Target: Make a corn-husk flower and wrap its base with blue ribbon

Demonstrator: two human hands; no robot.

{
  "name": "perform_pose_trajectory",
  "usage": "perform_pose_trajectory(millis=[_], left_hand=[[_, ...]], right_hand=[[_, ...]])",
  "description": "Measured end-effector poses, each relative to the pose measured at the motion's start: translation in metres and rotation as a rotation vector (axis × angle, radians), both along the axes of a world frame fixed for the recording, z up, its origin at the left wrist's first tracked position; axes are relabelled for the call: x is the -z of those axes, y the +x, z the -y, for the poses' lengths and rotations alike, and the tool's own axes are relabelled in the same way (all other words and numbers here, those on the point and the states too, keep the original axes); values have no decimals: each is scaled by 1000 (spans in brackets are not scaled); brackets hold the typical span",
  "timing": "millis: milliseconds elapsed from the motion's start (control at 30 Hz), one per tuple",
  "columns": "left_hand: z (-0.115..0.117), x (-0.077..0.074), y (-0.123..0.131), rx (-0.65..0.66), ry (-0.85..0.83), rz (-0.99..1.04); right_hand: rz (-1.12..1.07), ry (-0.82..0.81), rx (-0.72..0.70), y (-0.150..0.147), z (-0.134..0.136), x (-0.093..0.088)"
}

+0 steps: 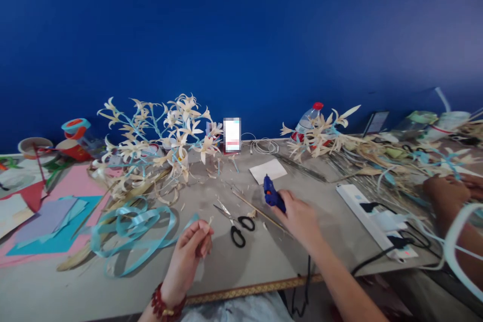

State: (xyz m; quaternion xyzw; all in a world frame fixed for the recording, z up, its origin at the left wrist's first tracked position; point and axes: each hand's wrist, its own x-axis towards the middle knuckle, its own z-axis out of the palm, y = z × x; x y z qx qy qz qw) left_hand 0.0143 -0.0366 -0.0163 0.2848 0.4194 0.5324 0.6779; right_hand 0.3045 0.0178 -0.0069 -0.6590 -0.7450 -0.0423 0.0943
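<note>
My right hand point(302, 214) is wrapped round a blue hot glue gun point(274, 196), held over the table beside a white card point(268, 171). My left hand point(193, 242) is closed in a pinch, with a small pale piece, perhaps a petal point(210, 221), poking out at the fingertips. Between my hands lie open scissors point(239, 231) with black handles. A loose coil of light blue ribbon point(132, 234) spreads to the left of my left hand. Pale artificial flowers point(184, 131) on blue-wrapped stems stand behind it.
A white power strip point(372, 219) with plugs and cables lies to the right. Beyond it a co-worker's hands point(445, 193) are by more flowers and stems. Coloured paper point(45, 226) covers the left side. A bottle point(309, 121) and a lit phone point(232, 135) stand near the blue wall.
</note>
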Motion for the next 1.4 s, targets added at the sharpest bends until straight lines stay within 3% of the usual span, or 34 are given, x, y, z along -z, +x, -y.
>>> perform_pose_trajectory(millis=[200, 400, 567, 700, 933, 1067, 1233, 1400], left_hand=[[7, 5, 0, -33, 44, -74], [8, 5, -2, -39, 54, -93], [9, 7, 0, -38, 55, -112], [13, 7, 2, -20, 101, -172], [28, 9, -3, 33, 148, -293], [27, 9, -3, 39, 155, -298], [22, 7, 2, 43, 173, -268], [19, 4, 4, 7, 149, -171]], right_hand=[[112, -44, 16, 21, -34, 12], [102, 18, -135, 30, -33, 10], [-154, 110, -237, -5, -15, -1], [-279, -34, -428, -47, -8, -5], [-351, -90, -441, -76, -12, 4], [-358, -45, -437, -85, -16, -2], [-334, -95, -441, -110, -51, -15], [-292, -164, -373, -142, -105, 0]])
